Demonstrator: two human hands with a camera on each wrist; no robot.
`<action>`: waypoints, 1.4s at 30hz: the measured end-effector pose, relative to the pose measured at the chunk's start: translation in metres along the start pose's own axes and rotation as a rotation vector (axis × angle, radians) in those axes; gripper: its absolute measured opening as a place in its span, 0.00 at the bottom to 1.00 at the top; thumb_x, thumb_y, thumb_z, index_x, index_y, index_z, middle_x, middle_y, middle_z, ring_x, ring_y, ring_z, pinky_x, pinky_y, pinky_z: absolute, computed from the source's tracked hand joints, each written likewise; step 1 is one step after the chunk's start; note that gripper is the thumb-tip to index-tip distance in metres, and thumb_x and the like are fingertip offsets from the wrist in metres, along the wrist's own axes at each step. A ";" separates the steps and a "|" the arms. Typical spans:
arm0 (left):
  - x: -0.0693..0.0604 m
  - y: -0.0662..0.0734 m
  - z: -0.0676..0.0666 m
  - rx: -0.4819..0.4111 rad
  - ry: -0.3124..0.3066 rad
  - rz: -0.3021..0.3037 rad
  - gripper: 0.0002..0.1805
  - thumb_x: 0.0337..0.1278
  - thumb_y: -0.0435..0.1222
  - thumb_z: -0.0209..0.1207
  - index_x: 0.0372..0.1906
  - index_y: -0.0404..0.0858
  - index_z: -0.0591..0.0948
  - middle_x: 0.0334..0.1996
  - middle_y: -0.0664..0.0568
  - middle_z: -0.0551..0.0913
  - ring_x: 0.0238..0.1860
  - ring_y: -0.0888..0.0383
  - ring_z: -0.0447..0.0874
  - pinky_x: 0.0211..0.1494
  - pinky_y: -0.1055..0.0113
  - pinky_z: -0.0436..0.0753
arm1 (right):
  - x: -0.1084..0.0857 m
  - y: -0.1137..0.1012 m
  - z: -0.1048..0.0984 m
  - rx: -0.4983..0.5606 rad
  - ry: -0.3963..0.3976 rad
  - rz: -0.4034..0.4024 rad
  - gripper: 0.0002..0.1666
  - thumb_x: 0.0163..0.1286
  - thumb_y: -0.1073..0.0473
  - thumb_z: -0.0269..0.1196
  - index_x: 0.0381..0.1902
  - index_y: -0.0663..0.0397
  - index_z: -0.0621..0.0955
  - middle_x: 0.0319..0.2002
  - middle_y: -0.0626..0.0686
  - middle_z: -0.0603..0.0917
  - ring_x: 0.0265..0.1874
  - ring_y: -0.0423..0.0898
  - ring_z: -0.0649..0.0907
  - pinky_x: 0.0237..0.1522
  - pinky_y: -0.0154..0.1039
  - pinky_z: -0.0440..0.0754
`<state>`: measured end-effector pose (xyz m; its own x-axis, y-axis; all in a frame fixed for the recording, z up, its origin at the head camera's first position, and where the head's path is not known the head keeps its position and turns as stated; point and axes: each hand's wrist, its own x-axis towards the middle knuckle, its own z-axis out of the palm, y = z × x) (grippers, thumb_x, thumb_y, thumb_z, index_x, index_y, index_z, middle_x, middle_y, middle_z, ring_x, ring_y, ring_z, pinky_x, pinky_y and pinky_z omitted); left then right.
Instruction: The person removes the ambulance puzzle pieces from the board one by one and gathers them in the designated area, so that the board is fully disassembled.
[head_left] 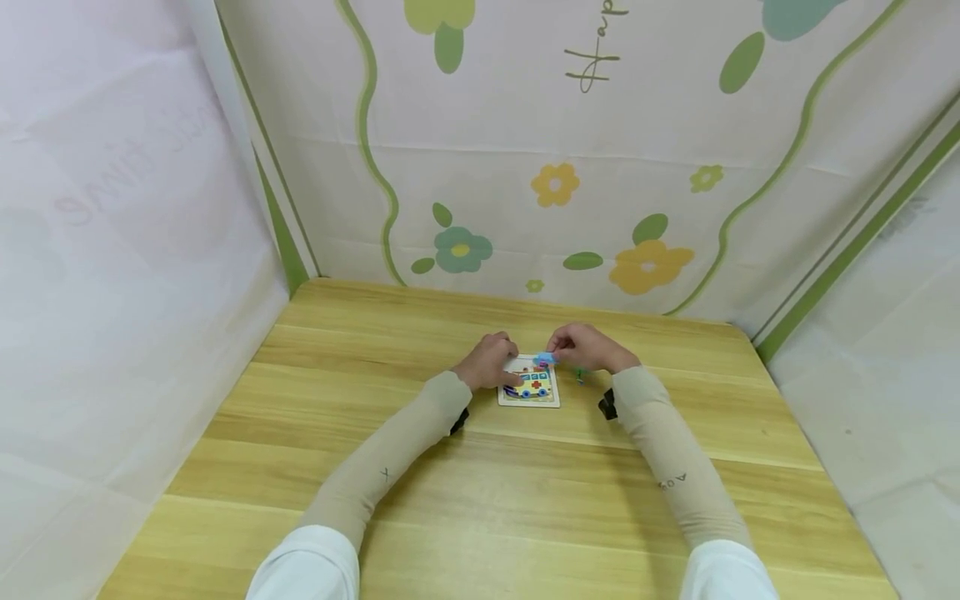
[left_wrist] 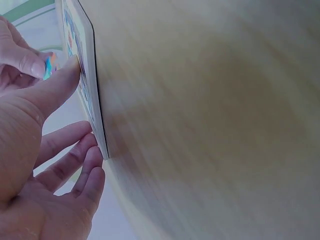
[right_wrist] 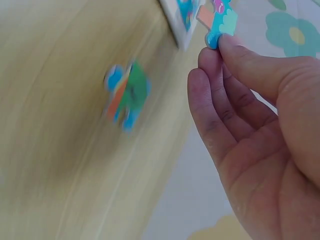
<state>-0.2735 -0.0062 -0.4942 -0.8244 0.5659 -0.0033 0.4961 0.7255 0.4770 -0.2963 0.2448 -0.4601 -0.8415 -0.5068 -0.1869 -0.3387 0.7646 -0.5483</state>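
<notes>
- Right hand (head_left: 588, 346): thumb and forefinger pinch one puzzle piece (right_wrist: 224, 22) over the board's upper right corner; contact with the board cannot be determined.
- Left hand (head_left: 487, 360): holds the board's left side, thumb on its face, fingertips at its edge.
- Count: two hands, one puzzle board (head_left: 529, 403), two separate pieces, one pinched and one on the table.
- Pinched piece: blue, with pink, pale green and salmon patches.
- Board: flat on the wood, white border, yellow ambulance with red cross and blue wheels; upper part pale.
- Second piece (right_wrist: 129, 95): green, orange and blue, blurred, just right of the board.
- Tabletop (head_left: 525, 500): wide room either side and nearward; far edge closer, at the printed cloth (head_left: 487, 192).
</notes>
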 end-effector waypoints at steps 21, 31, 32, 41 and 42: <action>-0.002 -0.001 0.001 -0.020 -0.011 -0.016 0.31 0.62 0.47 0.74 0.64 0.33 0.83 0.59 0.43 0.81 0.58 0.48 0.79 0.66 0.56 0.80 | -0.073 0.077 -0.029 -0.007 0.058 0.057 0.08 0.78 0.67 0.62 0.43 0.56 0.88 0.43 0.55 0.89 0.43 0.46 0.84 0.51 0.45 0.83; -0.003 0.001 -0.001 -0.036 -0.011 -0.024 0.31 0.62 0.47 0.74 0.64 0.33 0.83 0.60 0.43 0.81 0.59 0.48 0.78 0.68 0.56 0.79 | -0.073 0.088 -0.022 0.031 0.043 0.079 0.06 0.77 0.68 0.63 0.43 0.61 0.87 0.42 0.58 0.89 0.40 0.46 0.80 0.42 0.35 0.79; -0.003 0.001 -0.001 -0.037 -0.013 -0.027 0.31 0.62 0.47 0.74 0.64 0.33 0.83 0.60 0.43 0.81 0.59 0.48 0.78 0.68 0.56 0.78 | -0.073 0.088 -0.022 0.027 0.044 0.077 0.06 0.77 0.69 0.63 0.43 0.61 0.87 0.42 0.58 0.89 0.39 0.46 0.80 0.42 0.36 0.79; -0.003 0.001 -0.001 -0.039 -0.010 -0.027 0.31 0.62 0.46 0.74 0.63 0.33 0.83 0.59 0.43 0.81 0.58 0.47 0.78 0.67 0.55 0.78 | -0.072 0.087 -0.021 -0.009 0.041 0.095 0.06 0.77 0.68 0.63 0.44 0.59 0.88 0.43 0.57 0.90 0.41 0.45 0.83 0.45 0.39 0.82; -0.003 0.001 -0.001 -0.041 -0.011 -0.028 0.31 0.62 0.46 0.74 0.63 0.33 0.83 0.59 0.43 0.81 0.58 0.47 0.78 0.67 0.55 0.78 | -0.072 0.086 -0.021 -0.015 0.037 0.098 0.06 0.77 0.67 0.63 0.44 0.59 0.88 0.44 0.57 0.90 0.42 0.45 0.83 0.47 0.40 0.83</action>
<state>-0.2707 -0.0080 -0.4929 -0.8348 0.5500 -0.0262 0.4614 0.7246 0.5119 -0.2739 0.3555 -0.4762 -0.8860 -0.4143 -0.2083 -0.2599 0.8157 -0.5169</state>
